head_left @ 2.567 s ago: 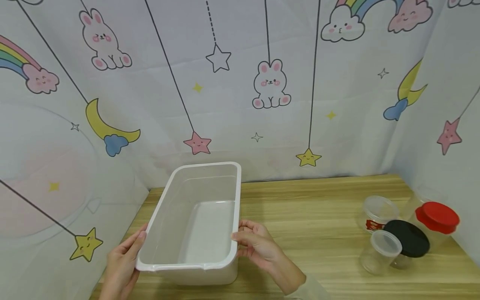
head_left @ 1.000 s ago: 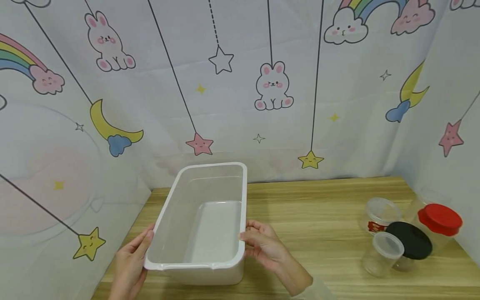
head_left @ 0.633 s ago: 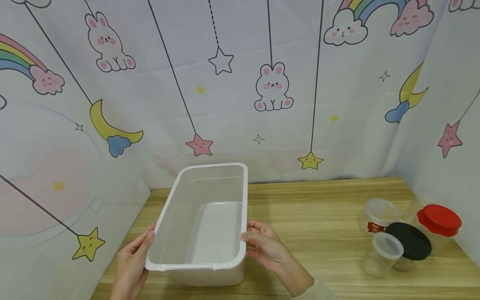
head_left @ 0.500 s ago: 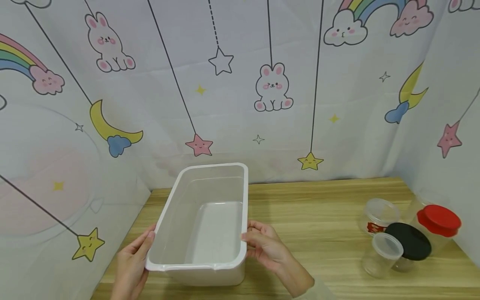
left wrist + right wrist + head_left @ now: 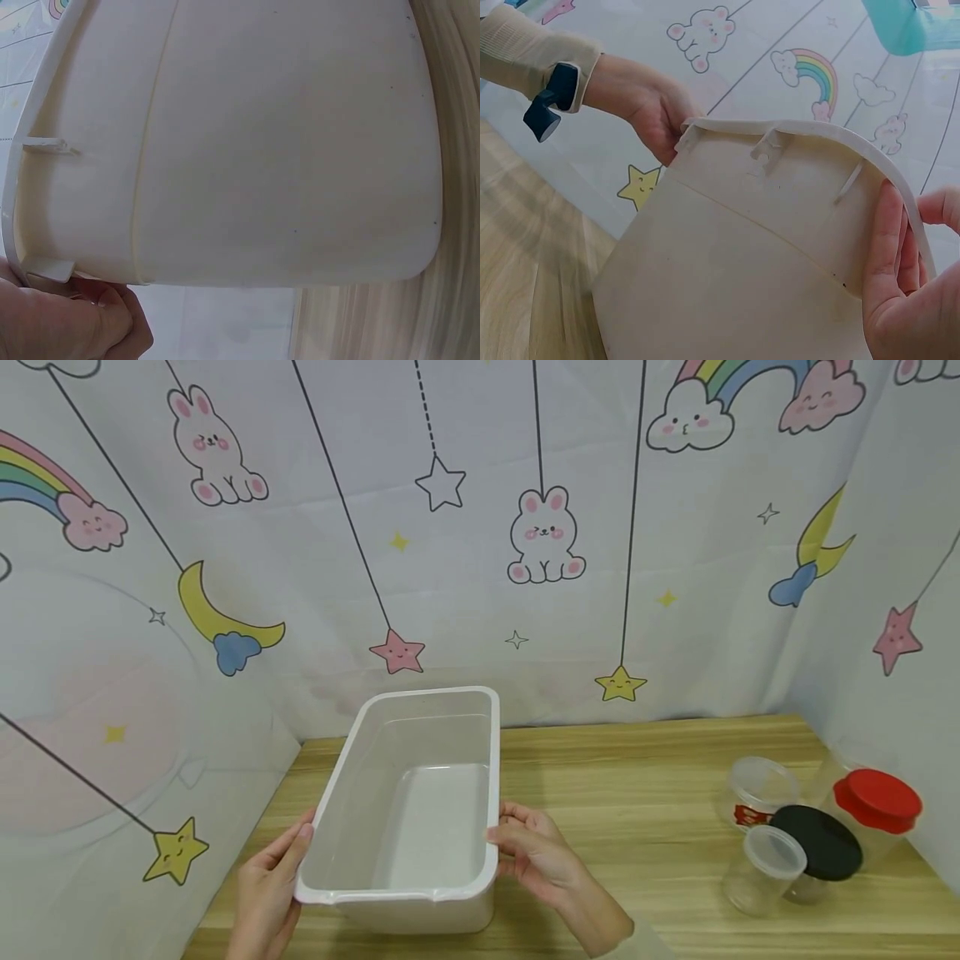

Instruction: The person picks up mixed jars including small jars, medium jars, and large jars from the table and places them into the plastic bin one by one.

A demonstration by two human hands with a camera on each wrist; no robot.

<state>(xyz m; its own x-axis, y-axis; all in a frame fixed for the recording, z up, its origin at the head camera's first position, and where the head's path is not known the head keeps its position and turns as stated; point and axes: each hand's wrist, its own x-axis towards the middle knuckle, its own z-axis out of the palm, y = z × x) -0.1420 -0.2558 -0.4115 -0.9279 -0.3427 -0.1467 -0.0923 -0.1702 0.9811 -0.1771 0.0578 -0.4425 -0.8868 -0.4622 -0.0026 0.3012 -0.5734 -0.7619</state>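
Observation:
A deep white rectangular plastic bin stands on the left part of the table, with nothing inside it. My left hand grips its rim at the near left corner, thumb on top. On the opposite long side my right hand pinches the rim, thumb above and fingers underneath. In the left wrist view the outer wall of the bin fills most of the picture, and part of my left hand shows at the lower left. The right wrist view has my right hand under the lip.
At the right of the wood-grain table several lidded clear containers stand close together: one with a red lid, one with a black lid, a small cup and a round tub. A patterned cloth hangs behind.
The bin and both hands have shifted slightly to the right over the frames, mostly early on. Both hands keep their grip on the rim.

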